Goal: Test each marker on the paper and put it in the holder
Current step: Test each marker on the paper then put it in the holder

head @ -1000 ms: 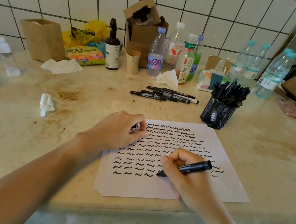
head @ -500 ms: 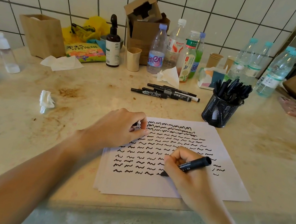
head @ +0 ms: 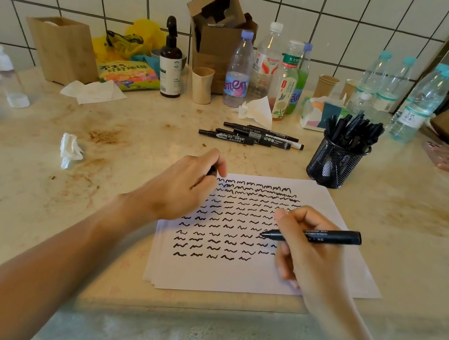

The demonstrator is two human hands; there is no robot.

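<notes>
- The right hand (head: 312, 260) pinches the light, rigid black marker (head: 314, 235) near its tip.
- At ten o'clock, the left hand (head: 184, 190) curls around its cap (head: 212, 170).

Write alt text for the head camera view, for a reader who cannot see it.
A right hand holds a black marker tip-down on paper covered in rows of squiggles, while the left hand grips a small dark object, likely the cap. Behind lie loose markers beside a mesh holder full of markers.
</notes>
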